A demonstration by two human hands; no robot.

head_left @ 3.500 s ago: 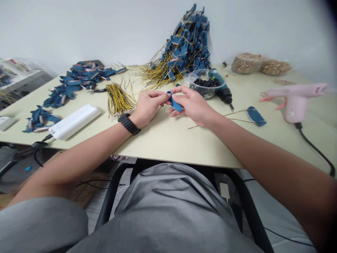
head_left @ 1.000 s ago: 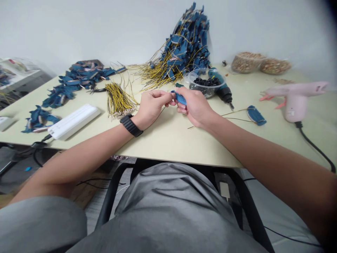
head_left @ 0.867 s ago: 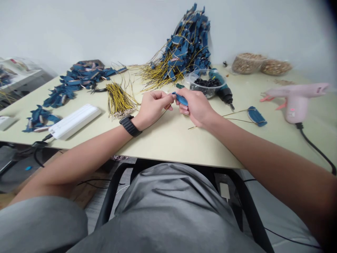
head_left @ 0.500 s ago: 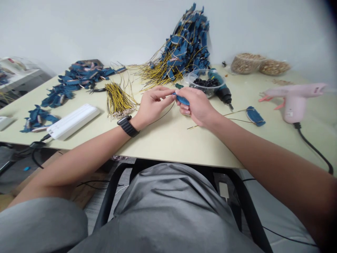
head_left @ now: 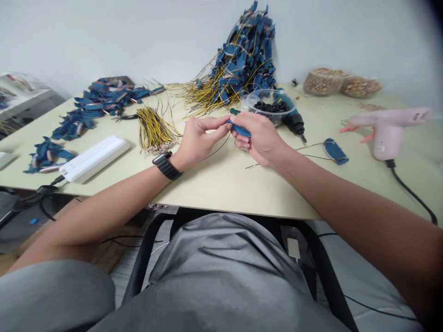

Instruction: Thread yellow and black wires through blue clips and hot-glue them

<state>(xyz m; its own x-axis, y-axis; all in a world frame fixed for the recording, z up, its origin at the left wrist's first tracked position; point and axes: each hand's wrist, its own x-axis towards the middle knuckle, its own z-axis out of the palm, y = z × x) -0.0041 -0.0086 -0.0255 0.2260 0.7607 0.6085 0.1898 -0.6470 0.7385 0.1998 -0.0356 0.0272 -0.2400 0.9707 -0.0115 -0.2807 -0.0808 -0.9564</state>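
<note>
A small blue padded piece (head_left: 241, 131) is gripped in my right hand (head_left: 259, 136), thumb on top and fingers curled beneath. At the piece's left end my left hand (head_left: 202, 138), with a black watch on its wrist, pinches with thumb and forefinger. What lies in that pinch is mostly hidden; a thin dark wire (head_left: 221, 146) trails down from it. Both hands meet above the table's middle. A similar blue piece with two wires (head_left: 335, 151) lies to the right, flat on the table.
Behind my hands stand a tub of black parts (head_left: 273, 108), a power drill (head_left: 294, 122) and a tall heap of wired blue pieces (head_left: 242, 60). Yellow-black wires (head_left: 155, 129), pliers (head_left: 126, 116) and a white power strip (head_left: 96, 159) lie left. A pink glue gun (head_left: 389, 131) lies right.
Both hands keep nearly the same pose around the blue piece. The whole view has shifted very slightly.
</note>
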